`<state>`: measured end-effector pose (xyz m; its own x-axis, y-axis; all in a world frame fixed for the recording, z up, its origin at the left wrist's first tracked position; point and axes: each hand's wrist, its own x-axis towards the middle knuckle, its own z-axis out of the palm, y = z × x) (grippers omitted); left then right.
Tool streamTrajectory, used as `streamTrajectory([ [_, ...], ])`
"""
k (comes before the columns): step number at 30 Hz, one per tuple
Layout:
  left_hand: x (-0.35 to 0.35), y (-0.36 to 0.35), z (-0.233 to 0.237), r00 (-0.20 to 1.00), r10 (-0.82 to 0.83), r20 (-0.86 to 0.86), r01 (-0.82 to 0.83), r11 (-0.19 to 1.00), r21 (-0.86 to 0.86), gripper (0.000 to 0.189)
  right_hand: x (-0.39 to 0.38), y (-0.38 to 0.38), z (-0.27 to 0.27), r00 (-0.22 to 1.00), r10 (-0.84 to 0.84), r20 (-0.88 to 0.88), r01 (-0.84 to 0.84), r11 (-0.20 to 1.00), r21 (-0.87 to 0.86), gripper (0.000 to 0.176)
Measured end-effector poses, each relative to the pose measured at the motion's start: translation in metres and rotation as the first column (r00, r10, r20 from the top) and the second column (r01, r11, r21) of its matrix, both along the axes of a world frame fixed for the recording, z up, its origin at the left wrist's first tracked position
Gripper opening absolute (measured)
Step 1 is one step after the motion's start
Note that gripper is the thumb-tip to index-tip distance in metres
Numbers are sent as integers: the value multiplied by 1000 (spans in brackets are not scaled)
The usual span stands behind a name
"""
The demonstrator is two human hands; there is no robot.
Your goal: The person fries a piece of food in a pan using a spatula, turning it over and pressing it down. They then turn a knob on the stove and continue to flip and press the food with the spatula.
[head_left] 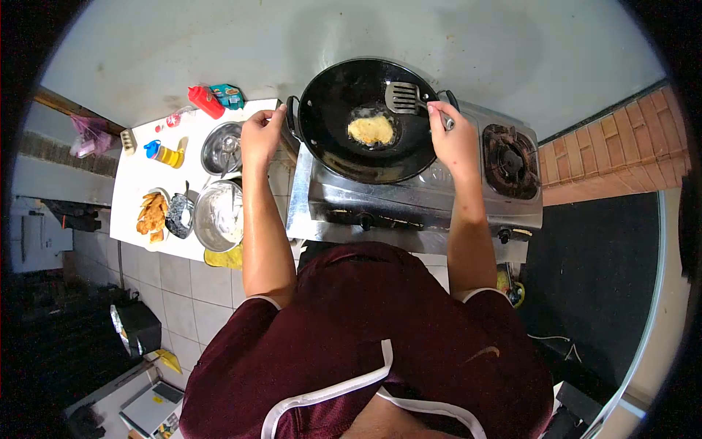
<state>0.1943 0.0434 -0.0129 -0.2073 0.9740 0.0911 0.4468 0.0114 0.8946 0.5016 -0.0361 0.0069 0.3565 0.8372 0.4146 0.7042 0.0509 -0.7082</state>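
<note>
A black two-handled wok (329, 154) sits on the left side of the steel gas stove. In oil at its bottom lies a pale golden, battered piece of food (371, 130). My right hand (455, 150) is closed around the handle of a slotted spatula (402, 97), whose blade is inside the wok, above and right of the food and apart from it. At the wok's left side, my left hand (259, 139) has its fingers closed at the loop handle (292, 118).
Right of the wok is a bare burner (510, 162). On the white table at left stand metal bowls (217, 219), browned fried pieces (152, 217), a black container (180, 214), a yellow bottle with blue cap (164, 154) and a red bottle (205, 102). A wall rises behind.
</note>
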Motion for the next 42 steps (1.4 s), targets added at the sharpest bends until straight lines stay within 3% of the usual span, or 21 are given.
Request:
streamTrajectory([
  [4,-3,-3,4,1000,-6,20,6,1000,-26,42,14,8,-8,996,65,-58,-69,996,-61,27],
  [6,-5,-6,8,998,32,-58,-34,999,-39,41,18,9,-9,980,33,-198,-80,969,-234,25],
  [13,-4,-6,3,999,29,-27,-29,999,-23,42,9,1,-5,891,26,-453,-163,951,-265,22],
  [15,-5,-7,2,1000,23,-21,-24,999,-47,42,9,-5,-6,838,53,-543,-171,971,-169,21],
  [25,-10,-6,0,999,36,-11,-36,998,-59,43,8,-28,11,869,43,-494,-153,971,-185,22],
  [36,-11,-7,14,997,24,71,-20,999,-50,38,-6,-50,21,811,86,-579,-192,974,-124,20],
  [42,-11,-4,12,996,7,90,-3,999,-45,37,-5,-46,12,811,69,-581,-135,988,-70,20],
])
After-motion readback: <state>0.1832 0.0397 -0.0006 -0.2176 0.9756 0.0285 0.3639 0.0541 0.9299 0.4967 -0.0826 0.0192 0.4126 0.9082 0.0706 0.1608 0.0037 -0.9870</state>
